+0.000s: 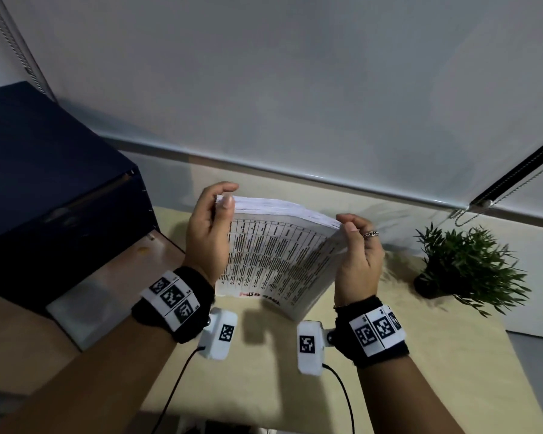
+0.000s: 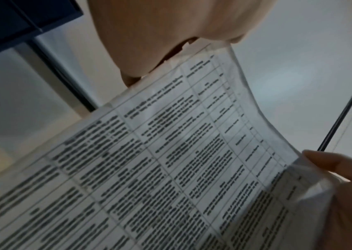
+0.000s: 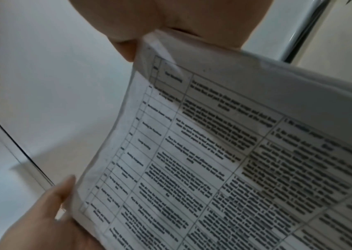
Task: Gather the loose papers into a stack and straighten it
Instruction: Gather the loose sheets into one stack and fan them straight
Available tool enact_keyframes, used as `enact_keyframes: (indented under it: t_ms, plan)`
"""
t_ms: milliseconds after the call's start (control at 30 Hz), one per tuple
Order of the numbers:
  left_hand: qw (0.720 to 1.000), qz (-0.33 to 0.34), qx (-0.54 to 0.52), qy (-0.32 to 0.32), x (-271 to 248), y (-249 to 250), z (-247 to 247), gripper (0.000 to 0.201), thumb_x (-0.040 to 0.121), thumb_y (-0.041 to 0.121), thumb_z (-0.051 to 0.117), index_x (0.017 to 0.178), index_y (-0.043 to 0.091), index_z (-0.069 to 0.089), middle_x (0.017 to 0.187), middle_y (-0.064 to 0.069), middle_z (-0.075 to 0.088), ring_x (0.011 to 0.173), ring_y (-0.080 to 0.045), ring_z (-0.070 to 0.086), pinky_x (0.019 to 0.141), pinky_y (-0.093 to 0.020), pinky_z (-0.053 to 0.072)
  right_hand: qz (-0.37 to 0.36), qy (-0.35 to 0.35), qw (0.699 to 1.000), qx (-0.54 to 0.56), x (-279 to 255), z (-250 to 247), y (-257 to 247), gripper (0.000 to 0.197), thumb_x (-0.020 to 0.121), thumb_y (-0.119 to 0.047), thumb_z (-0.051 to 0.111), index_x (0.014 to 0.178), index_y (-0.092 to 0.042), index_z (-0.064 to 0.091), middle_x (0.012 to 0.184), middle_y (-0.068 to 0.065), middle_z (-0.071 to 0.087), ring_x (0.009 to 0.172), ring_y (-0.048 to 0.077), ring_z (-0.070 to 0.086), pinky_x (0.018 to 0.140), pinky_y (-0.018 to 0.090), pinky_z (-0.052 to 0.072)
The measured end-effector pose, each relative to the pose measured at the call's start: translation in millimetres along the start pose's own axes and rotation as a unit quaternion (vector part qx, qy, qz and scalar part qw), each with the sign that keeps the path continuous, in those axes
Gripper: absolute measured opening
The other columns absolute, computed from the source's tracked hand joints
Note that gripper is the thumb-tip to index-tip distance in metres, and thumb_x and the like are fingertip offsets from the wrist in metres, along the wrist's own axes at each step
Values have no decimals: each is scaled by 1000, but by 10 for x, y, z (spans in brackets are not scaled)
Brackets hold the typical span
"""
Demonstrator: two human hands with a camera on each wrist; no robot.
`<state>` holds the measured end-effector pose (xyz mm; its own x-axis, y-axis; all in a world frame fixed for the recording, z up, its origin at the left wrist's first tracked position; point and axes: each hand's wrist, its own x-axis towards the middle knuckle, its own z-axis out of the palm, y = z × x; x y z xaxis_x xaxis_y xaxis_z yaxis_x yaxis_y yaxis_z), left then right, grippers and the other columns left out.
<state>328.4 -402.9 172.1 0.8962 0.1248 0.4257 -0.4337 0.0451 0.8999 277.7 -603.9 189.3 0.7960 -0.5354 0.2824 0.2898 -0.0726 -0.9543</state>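
A thick stack of printed papers (image 1: pixel 273 255), its front sheet a table of black text, stands tilted on its lower edge over the beige table (image 1: pixel 436 355). My left hand (image 1: pixel 207 227) grips the stack's upper left corner, thumb on the front and fingers curled over the top. My right hand (image 1: pixel 356 245), with a ring on one finger, grips the upper right corner the same way. The left wrist view fills with the stack (image 2: pixel 170 169), my left hand (image 2: pixel 164 33) above it. In the right wrist view my right hand (image 3: pixel 166 22) holds the stack (image 3: pixel 224 160).
A dark blue box (image 1: pixel 44 189) stands at the left on a brown surface. A small potted green plant (image 1: pixel 464 264) sits at the right. A white roller blind (image 1: pixel 295 89) with a bead chain covers the back. Cables trail from the wrist cameras toward me.
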Motion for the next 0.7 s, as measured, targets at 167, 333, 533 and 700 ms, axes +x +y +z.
enact_keyframes:
  t_ms: [167,333,533,700]
  plan:
    - [1000,-9,-8,3,100,-42,-15,14,100,20,48,110,20,57,84,21,56,72,-1,47,73,-11,39,-2,-15,1000,15,-42,-5,-17,30,93,-20,47,104,4,62,98,1,66,91,0,63,84,14,47]
    - [996,-46,-13,-71,86,-65,-112,65,72,42,77,124,18,46,100,25,62,91,-3,60,85,-18,48,36,-51,998,-10,-133,-118,38,72,76,-27,72,135,1,40,120,2,57,107,-3,61,92,15,48]
    - [992,-68,-1,-108,124,-128,-156,65,63,29,88,115,12,54,91,1,61,84,-16,61,83,-33,53,75,-82,993,36,-142,-92,58,91,67,0,83,143,-7,32,130,14,57,114,19,64,92,27,53]
    - [990,-79,-12,-116,182,-84,-134,63,61,33,88,107,6,56,86,-3,62,79,-17,62,76,-34,57,75,-78,994,8,-66,-108,97,106,67,-3,86,150,-18,21,140,4,49,127,13,54,107,29,45]
